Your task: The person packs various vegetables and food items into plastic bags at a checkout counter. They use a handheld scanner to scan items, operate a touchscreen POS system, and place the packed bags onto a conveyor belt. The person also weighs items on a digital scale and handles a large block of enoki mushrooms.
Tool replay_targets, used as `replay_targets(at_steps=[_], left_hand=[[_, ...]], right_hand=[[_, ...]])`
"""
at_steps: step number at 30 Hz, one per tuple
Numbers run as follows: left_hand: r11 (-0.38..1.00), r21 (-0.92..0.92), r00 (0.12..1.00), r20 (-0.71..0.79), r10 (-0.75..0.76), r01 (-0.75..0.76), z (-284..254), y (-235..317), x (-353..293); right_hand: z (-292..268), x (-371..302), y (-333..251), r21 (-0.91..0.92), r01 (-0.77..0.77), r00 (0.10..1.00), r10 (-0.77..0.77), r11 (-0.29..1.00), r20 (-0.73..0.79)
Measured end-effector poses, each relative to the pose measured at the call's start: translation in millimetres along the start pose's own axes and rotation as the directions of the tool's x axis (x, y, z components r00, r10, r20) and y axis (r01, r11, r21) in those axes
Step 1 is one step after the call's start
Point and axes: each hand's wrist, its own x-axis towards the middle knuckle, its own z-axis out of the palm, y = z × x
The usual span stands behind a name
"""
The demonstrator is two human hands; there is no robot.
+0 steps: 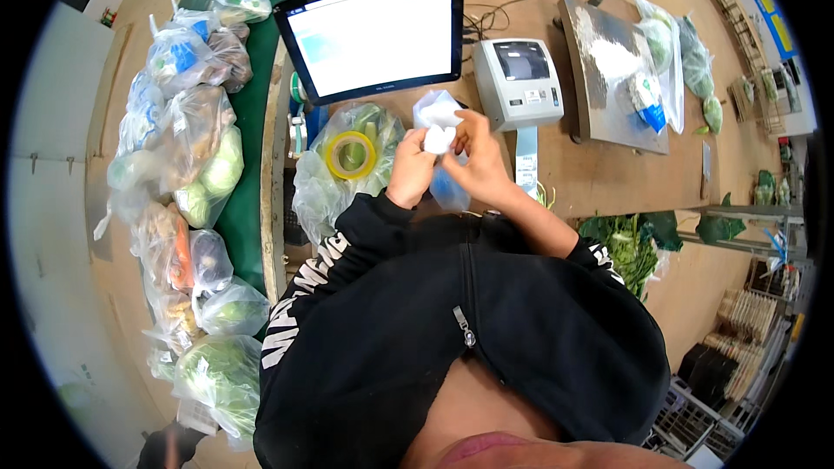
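By L hand (pixel 408 170), a small white wad (pixel 439 140) is pinched narrowly, btwn the two hands & just below the monitor (pixel 373 39). Slip is poss. if that pinch is loosened, b/c the wad looks soft. By R hand (pixel 479 165), its right side is met w/ thumb & fingers curled close; whether it's firmly gripped there can't be told. Tearing could be caused by opposite pulls. The pale bag (pixel 434 109) behind & bluish bag (pixel 450 189) below could be snagged, b/c both are so near; whether they're joined to the wad can't be told.

Around, L to R: bagged veg (pixel 200 130) is piled along the green belt (pixel 248 239), well apart from the hands. Nearer, room to the left is taken up by a yellow tape roll (pixel 331 159) on a clear bag of greens (pixel 317 187). Reach straight ahead is blocked by the monitor. Label strip (pixel 526 156), hung from the printer (pixel 521 87), could be brushed by the R forearm (pixel 539 221). Farther right, a white-blue packet (pixel 645 104) is set on a metal plate (pixel 599 108).
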Motion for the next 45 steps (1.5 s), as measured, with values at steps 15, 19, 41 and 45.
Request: replay_targets(at_steps=[15,19,41,45], left_hand=[[0.967,-0.065,0.905,0.372,-0.205,0.246,35,25,-6],[0.906,0.35,0.798,0.602,-0.024,-0.237,46,16,0],[0.941,0.167,0.956,-0.062,-0.286,0.293,47,-73,-6],[0.935,0.191,0.954,-0.089,-0.286,0.298,49,-73,-12]], right_hand=[[-52,-34,28,-0.229,0.286,0.957,-0.288,0.93,0.028],[-87,-41,32,0.016,-0.194,0.979,0.195,0.981,-0.065],[-131,-99,182,-0.095,-0.206,0.978,0.207,0.974,0.006],[-130,-95,183,-0.221,-0.144,0.978,0.106,0.965,-0.177]])
